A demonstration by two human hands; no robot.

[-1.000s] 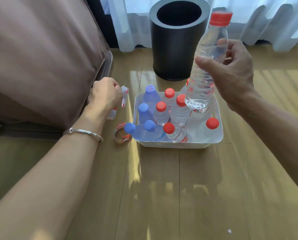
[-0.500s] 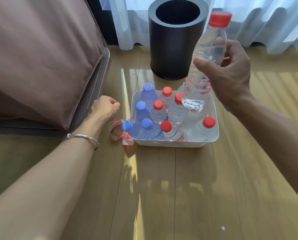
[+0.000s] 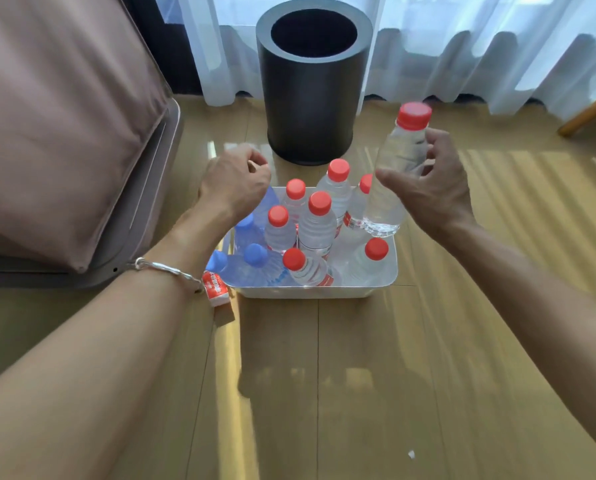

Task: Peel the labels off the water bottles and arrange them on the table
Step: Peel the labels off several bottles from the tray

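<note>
Where the left forearm crosses the view, it hides part of a torn label (image 3: 216,289) lying on the wooden floor (image 3: 359,393) just beside the near-left corner of the white tub (image 3: 303,292). Blue-capped bottles (image 3: 255,255) inside are half covered by that wrist, with red-capped bottles (image 3: 319,225) beside them. The left grip (image 3: 234,181) is curled with its palm hidden, so I cannot tell what it holds. The right grip (image 3: 428,192) holds a tilted bare bottle (image 3: 392,181) above the tub's far-right side, its cap blurred. Beyond stands a black bin (image 3: 310,98).
</note>
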